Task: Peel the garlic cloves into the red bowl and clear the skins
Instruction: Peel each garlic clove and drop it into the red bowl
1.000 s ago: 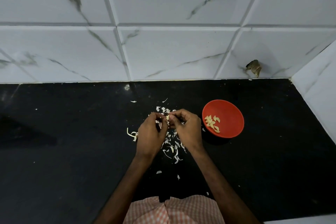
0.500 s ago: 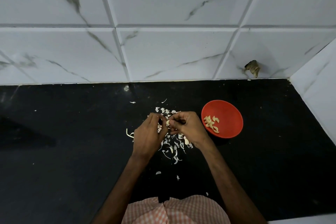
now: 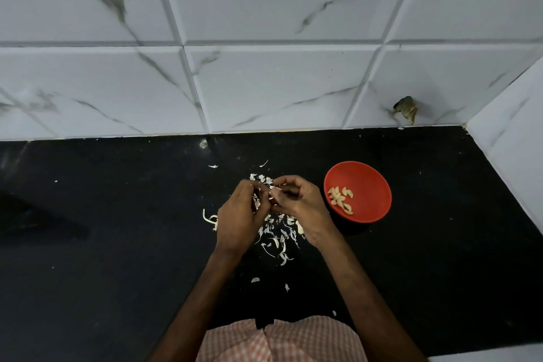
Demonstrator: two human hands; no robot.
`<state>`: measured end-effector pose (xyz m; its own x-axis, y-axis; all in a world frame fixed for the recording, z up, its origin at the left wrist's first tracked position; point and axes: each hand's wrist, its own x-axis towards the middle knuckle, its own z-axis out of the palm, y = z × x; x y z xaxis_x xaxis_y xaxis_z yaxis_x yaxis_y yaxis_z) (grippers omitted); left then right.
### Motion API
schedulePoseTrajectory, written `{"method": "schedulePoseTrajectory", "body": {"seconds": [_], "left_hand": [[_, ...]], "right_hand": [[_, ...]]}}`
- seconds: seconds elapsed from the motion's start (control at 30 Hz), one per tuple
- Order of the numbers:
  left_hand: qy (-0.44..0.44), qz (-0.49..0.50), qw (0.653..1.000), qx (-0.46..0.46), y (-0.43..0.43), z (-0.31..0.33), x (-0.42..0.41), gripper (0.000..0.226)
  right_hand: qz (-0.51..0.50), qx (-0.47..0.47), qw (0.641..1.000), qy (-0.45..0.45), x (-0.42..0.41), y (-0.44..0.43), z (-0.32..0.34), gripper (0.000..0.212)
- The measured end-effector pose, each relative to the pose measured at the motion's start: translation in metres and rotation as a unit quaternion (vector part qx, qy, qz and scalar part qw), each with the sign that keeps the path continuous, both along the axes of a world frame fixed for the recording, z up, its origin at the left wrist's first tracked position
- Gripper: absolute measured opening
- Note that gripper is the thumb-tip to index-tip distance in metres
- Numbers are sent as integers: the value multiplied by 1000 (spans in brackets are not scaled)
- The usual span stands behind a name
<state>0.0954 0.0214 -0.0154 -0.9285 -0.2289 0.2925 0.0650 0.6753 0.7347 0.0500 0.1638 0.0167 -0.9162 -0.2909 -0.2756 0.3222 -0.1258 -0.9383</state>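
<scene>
A small pale garlic clove point(image 3: 275, 193) sits between my two hands above the black counter point(image 3: 117, 229). My right hand point(image 3: 299, 206) pinches it with curled fingers, and my left hand point(image 3: 239, 214) curls its fingertips against its left side. Under and around my hands lies a scatter of white garlic skins point(image 3: 279, 236). The red bowl point(image 3: 368, 182) stands just right of my right hand and holds several peeled cloves point(image 3: 340, 198).
A white marble-tiled wall point(image 3: 264, 82) rises behind the counter, and a side wall point(image 3: 514, 141) closes the right end. A dark brown scrap point(image 3: 406, 109) sits low on the back tiles. Stray skins point(image 3: 255, 280) lie near the counter's front.
My right hand has rolled slightly, its wrist shifting toward the bowl, and the fingers of both hands have worked at the clove. The bowl has not moved.
</scene>
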Motion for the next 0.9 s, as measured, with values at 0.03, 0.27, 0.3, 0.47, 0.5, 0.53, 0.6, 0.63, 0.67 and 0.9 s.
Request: {"method": "schedulePoseTrajectory", "body": {"seconds": [0.03, 0.27, 0.3, 0.47, 0.5, 0.53, 0.6, 0.63, 0.67, 0.9], "left_hand": [[3, 3, 1000, -2, 0, 0, 0, 11], [-14, 23, 999, -22, -3, 0, 0, 17], [-13, 33, 999, -26, -4, 1, -1, 14], [-11, 122, 990, 62, -26, 3, -14, 5], [-19, 123, 989, 73, -29, 3, -16, 4], [-29, 112, 990, 80, -31, 1, -17, 11], [-70, 68, 993, 63, -31, -3, -17, 30], [-94, 60, 994, 23, -31, -6, -16, 28], [-108, 59, 992, -29, -32, -10, -15, 20], [-135, 23, 987, -81, -32, -9, -14, 32]], "right_hand": [[-2, 16, 1000, 15, 1, -1, -1, 19], [31, 68, 996, 40, 1, -4, -3, 32], [38, 79, 995, 43, 1, -3, -2, 33], [62, 85, 994, 34, 2, 3, -3, 36], [62, 60, 996, 29, 2, 4, -2, 34], [60, 38, 997, 29, 3, 5, -1, 30], [53, 13, 997, 47, 3, 5, -1, 25], [48, 3, 997, 58, 3, 5, 0, 24], [42, -5, 997, 68, 4, 5, 0, 24], [4, 2, 994, 110, 4, 2, -2, 19]]}}
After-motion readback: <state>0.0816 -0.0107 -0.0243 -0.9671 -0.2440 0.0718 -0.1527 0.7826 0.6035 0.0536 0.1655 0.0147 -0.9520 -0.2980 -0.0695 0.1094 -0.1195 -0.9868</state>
